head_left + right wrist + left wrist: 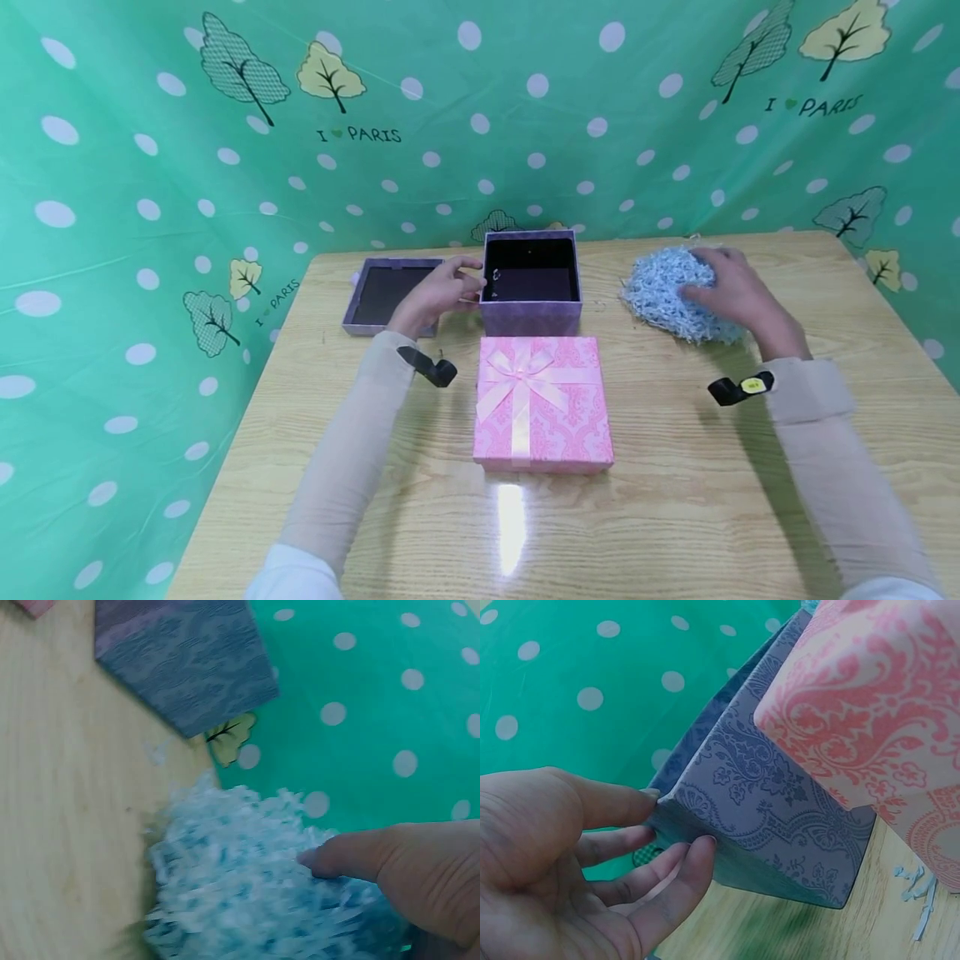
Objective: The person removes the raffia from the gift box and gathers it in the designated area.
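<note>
A purple patterned box [531,318] stands without its lid at the middle back, its dark inside facing up. My left hand [442,292] is at the box's left side. In the left wrist view, its fingertips touch the box's rim corner and side wall, the fingers only loosely bent. On the right, my right hand [731,287] grips a fluffy heap of light blue shredded paper [660,292]. In the right wrist view, a digit presses into the shredded paper [232,870]; the other fingers are mostly hidden.
A pink patterned gift box [555,417] with a ribbon bow sits in front of the purple box. Left of it lies the shallow purple lid [362,287], dark inside up. A green dotted cloth [450,108] hangs behind the wooden table [660,500]. Paper shreds [917,896] lie loose.
</note>
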The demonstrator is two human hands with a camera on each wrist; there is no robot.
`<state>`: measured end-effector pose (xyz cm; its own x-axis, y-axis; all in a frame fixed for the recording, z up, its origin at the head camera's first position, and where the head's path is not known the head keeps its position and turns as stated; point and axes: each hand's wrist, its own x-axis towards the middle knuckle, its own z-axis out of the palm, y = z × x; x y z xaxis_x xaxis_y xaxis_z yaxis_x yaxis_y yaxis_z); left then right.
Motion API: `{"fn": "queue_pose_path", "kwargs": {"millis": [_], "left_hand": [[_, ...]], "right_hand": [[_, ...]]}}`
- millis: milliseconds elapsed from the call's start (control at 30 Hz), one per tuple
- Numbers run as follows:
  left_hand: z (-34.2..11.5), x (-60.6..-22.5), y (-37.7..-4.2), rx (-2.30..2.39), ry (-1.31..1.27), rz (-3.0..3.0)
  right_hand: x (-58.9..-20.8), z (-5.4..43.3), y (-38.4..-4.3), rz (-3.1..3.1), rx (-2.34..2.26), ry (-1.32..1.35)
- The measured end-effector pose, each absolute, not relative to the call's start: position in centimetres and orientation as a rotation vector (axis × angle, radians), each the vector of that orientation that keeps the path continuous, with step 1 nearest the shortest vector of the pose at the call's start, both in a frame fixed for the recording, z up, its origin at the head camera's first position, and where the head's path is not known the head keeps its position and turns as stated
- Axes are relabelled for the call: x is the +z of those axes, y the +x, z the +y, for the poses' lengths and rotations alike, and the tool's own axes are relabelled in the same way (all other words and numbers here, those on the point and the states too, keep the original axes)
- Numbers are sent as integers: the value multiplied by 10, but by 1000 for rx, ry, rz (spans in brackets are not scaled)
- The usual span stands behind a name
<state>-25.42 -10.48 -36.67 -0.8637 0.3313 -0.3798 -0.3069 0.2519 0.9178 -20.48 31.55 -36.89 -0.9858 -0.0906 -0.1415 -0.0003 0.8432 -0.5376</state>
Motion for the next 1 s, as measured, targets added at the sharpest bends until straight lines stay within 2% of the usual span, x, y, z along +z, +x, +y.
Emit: {"fn": "queue_pose_path", "kwargs": {"millis": [533, 1000], "left_hand": [[-108, -360, -250, 1588, -17, 2119], [-119, -346, -225, 1428, 120, 2266]], "right_hand": [[-326, 303, -191, 3052, -914, -81], [-312, 259, -162, 3017, -1242, -319]]}}
